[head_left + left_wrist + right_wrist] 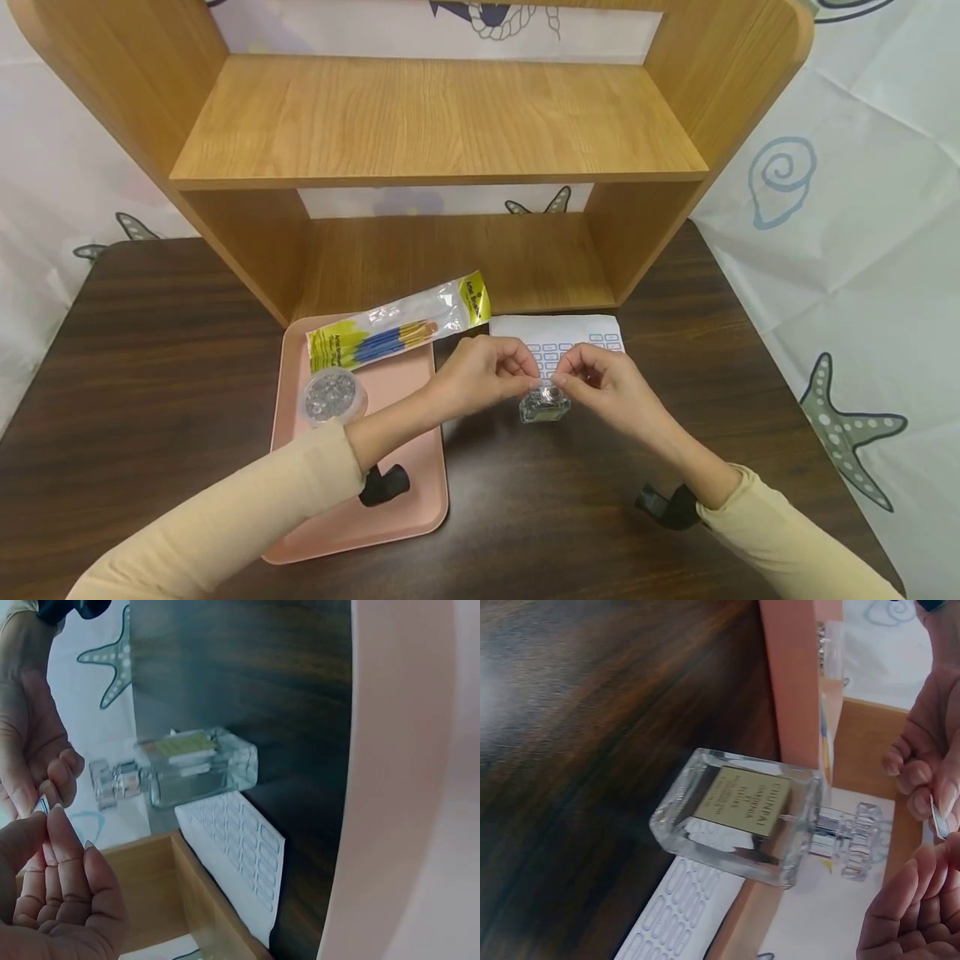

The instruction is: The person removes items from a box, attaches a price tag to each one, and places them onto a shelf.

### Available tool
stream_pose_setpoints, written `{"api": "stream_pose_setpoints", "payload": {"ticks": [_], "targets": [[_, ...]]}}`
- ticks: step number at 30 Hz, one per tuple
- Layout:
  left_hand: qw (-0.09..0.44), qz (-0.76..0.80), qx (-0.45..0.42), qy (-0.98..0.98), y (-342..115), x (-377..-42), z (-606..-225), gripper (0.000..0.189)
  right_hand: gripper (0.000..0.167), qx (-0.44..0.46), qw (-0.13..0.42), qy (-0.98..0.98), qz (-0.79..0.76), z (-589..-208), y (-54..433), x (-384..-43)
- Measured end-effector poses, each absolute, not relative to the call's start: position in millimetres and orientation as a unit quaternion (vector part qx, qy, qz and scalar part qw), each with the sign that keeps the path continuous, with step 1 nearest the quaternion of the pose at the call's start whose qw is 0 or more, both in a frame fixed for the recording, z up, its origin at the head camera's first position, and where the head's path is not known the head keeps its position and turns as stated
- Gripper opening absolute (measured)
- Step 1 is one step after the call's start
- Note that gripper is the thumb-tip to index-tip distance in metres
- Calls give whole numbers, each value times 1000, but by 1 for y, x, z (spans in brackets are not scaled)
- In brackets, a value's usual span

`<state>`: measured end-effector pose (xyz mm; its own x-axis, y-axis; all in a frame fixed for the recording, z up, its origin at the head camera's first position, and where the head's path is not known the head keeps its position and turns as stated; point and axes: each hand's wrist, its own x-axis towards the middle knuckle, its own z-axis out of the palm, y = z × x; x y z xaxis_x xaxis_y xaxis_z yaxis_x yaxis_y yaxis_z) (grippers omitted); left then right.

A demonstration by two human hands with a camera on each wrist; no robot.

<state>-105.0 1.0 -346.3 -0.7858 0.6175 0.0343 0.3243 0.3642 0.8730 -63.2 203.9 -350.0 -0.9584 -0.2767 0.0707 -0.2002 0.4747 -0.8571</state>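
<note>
My left hand (487, 377) and right hand (618, 392) meet above a clear glass perfume bottle (543, 407). Between their fingertips they pinch a small white label (940, 820) with a dark edge, one hand at each end; the fingers cover much of it. The bottle stands upright on the table, its clear faceted cap on and a gold label (742, 801) on its front. Neither hand touches the bottle in the wrist views. Behind it lies a white sheet of blue-outlined labels (244, 859), partly hidden by the hands in the head view.
Left of the bottle is a pink tray (408, 521), with a round clear tub of silvery bits (330, 395) on it. A packet of artist brushes (397, 323) lies across the tray's far edge. A wooden shelf unit (438, 121) stands behind on the dark table (540, 533).
</note>
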Motion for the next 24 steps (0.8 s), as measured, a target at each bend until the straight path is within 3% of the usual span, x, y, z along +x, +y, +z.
{"api": "stream_pose_setpoints", "payload": {"ticks": [15,24], "targets": [[160,464,263,831,13,-85,-361,8,20,-185,-83,885,-420,-375,209,-37],[114,399,276,867,16,-79,-373,9,24,-191,-127,888,-399,-398,209,-30]]}}
